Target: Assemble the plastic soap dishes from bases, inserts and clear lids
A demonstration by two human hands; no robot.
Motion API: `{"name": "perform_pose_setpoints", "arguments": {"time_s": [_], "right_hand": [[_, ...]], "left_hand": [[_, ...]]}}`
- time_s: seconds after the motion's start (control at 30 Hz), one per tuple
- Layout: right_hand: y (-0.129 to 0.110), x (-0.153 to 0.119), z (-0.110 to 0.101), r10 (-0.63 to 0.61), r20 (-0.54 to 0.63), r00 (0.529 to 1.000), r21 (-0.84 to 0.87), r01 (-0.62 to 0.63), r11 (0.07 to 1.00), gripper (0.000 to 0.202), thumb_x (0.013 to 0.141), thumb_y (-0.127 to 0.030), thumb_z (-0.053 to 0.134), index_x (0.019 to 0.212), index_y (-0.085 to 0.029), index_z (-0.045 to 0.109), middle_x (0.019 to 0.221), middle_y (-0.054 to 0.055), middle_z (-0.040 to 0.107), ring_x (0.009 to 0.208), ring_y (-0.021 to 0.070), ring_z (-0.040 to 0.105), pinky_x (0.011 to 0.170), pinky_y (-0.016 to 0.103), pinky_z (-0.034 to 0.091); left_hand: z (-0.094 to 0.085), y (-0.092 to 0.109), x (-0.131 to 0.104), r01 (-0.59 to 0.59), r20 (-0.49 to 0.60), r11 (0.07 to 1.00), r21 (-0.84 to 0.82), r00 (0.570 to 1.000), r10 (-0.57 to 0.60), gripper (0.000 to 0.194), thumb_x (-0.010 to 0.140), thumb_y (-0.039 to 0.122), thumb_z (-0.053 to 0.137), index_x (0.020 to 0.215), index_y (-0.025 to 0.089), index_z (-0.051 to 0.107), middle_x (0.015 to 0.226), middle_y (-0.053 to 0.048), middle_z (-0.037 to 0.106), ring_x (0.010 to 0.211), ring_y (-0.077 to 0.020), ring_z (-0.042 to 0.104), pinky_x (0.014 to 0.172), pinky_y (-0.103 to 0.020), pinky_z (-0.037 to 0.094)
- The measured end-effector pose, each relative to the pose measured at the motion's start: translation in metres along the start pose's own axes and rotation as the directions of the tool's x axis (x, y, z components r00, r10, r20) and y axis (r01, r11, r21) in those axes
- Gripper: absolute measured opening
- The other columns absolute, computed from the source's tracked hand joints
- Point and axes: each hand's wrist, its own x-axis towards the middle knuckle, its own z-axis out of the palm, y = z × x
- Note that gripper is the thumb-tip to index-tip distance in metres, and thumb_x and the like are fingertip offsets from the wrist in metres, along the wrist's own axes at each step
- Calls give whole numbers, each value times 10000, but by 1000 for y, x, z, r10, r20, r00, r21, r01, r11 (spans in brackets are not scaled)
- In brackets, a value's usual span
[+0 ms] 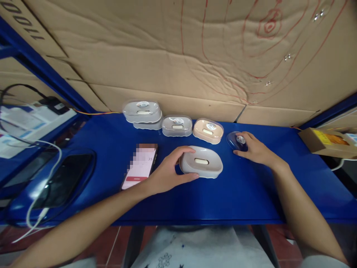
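My left hand point(178, 169) grips the left end of a pale grey soap dish point(208, 169), thumb at the front and fingers at the back. The dish is uncovered, with a cream oval piece in the slot at its middle. To the right, my right hand point(252, 149) has its thumb and fingers closed around the edge of a clear plastic lid point(233, 141) with a round sticker, at the tabletop. Behind them stand a peach soap dish point(208, 131) and a grey soap dish point(177, 126), both under clear stickered lids. Further left, another lidded grey dish point(142, 111) sits stacked on a second one.
A phone with a lit screen point(142, 163) lies left of my left hand on the blue table point(223, 201). A dark phone point(65, 178) and a white cable point(35, 204) are at far left. Cardboard point(156, 67) walls the back; an open box point(320, 143) stands at right.
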Motion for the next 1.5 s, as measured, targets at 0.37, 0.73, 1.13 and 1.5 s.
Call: {"name": "perform_pose_setpoints", "arguments": {"time_s": [0.37,0.73,1.13,1.5], "right_hand": [[-95,-24,-24,-261,-19,965,649,210,731,638,958,-479,741,1493,-337,423,1708,103,384,1561,330,423,1212,537,466],[-116,-24,5,-455,-61,889,693,365,621,702,1011,-427,693,1636,-329,389,1742,116,335,1620,324,316,1276,531,379],[-115,-23,12,-503,-85,860,687,416,595,721,1036,-410,664,1677,-349,339,1762,76,311,1634,302,286,1304,527,332],[-120,-25,4,-312,-92,946,858,234,457,604,1002,-502,701,1569,-402,517,1730,35,374,1594,325,363,1286,541,350]], "left_hand": [[-1,-3,5,183,113,933,-311,981,-155,868,800,328,898,1559,308,476,1585,-79,585,1415,-303,608,1226,-499,466],[2,-12,2,210,193,895,-394,971,-142,1067,778,347,946,1663,315,350,1497,-130,652,1343,-334,648,1133,-497,524],[4,-8,-1,192,208,914,-358,971,-123,1102,741,290,971,1646,389,351,1487,-104,640,1297,-318,681,1074,-446,565],[8,-10,-11,-85,110,971,-221,988,112,1057,675,241,1011,1563,452,479,1605,-63,549,1413,-334,590,1158,-455,523]]}}
